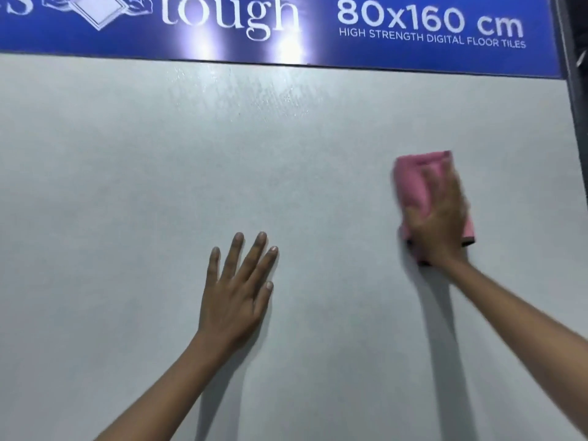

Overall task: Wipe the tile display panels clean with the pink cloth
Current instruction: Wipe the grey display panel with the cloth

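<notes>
Two bare forearms reach up from the lower edge of the view toward a pale grey tile panel that fills most of the frame. Left hand lies flat on the panel near the middle, fingers straight and slightly spread, holding nothing; it looks to be bracing the panel or the person's stance. Right hand presses the folded pink cloth against the panel toward its right side, fingers laid out over the cloth rather than curled round it, and both hand and cloth are blurred, which suggests a stroke is under way. Above the panel runs a blue sign with white lettering, and a dark frame edge borders the panel on the right. Faint streaks show on the surface just under the sign. By my judgement the wiping of this panel is in hand, at its upper right part. What comes next calls for even pressure through the flat palm, overlapping passes across to the left and down, and care to reach the streaked strip beneath the sign
</notes>
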The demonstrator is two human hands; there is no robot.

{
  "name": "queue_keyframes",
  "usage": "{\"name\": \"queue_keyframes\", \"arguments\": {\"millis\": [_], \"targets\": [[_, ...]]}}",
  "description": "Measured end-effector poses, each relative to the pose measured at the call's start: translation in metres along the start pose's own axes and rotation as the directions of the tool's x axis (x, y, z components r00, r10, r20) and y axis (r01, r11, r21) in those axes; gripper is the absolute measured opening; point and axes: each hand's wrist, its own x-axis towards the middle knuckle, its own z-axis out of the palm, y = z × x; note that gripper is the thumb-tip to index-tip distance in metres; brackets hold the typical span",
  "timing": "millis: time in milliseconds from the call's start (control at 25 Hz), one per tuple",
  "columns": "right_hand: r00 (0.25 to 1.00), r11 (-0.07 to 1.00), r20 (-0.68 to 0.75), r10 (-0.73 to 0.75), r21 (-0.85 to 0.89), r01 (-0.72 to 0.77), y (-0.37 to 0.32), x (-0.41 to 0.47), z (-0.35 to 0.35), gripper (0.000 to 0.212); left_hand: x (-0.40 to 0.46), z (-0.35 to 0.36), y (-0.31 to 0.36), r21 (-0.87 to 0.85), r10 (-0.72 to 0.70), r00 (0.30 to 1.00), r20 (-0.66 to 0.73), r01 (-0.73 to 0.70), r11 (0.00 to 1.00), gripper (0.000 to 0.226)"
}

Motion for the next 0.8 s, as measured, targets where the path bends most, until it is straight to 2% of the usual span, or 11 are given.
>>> {"name": "queue_keyframes", "arguments": {"millis": [80,120,200,280,320,400,480,560,680,720,800], "targets": [[0.947,0.956,0.133,-0.292,0.069,0.285,-0.036,-0.085,0.012,0.073,-0.006,0.007,-0.003,0.01,-0.006,1.0,0.013,0.005,1.0,0.055],[0.829,0.858,0.225,-0.512,0.109,0.501,-0.055,-0.133,0.015,0.074,-0.006,0.006,-0.004,0.01,0.002,1.0,0.012,-0.002,1.0,0.055],[0.432,0.539,0.387,-0.815,0.229,0.811,-0.079,-0.205,0.014,0.071,-0.004,0.005,-0.005,0.003,0.02,1.0,0.02,-0.02,1.0,0.055],[0.251,0.398,0.424,-0.87,0.306,0.865,-0.079,-0.223,0.013,0.067,-0.003,0.001,-0.007,-0.013,0.029,0.999,0.04,-0.028,1.0,0.055],[0.293,0.432,0.406,-0.866,0.308,0.848,-0.073,-0.213,0.013,0.066,-0.005,-0.001,-0.006,-0.024,0.011,0.999,0.042,-0.01,1.0,0.056],[0.555,0.637,0.338,-0.761,0.224,0.737,-0.051,-0.173,0.011,0.067,-0.022,-0.007,-0.002,-0.061,-0.087,0.995,0.039,0.089,0.994,0.057],[0.817,0.855,0.263,-0.513,0.069,0.515,-0.02,-0.114,0.0,0.069,-0.052,-0.01,0.004,-0.082,-0.189,0.982,0.018,0.19,0.978,0.056],[0.955,0.973,0.187,-0.228,0.003,0.232,-0.002,-0.066,-0.013,0.066,-0.081,-0.007,0.006,-0.064,-0.224,0.974,0.034,0.226,0.972,0.055],[0.999,1.0,0.03,0.015,-0.023,-0.014,-0.021,-0.086,-0.003,0.066,-0.104,0.0,0.004,-0.034,-0.23,0.97,0.078,0.234,0.972,0.054],[0.999,1.0,0.046,-0.013,-0.009,0.014,-0.035,-0.121,0.004,0.067,-0.107,0.001,0.004,-0.035,-0.232,0.969,0.082,0.236,0.971,0.054],[0.902,0.93,0.228,-0.367,0.072,0.36,-0.068,-0.223,0.011,0.066,-0.108,0.0,0.006,-0.038,-0.229,0.969,0.094,0.233,0.972,0.054]]}}
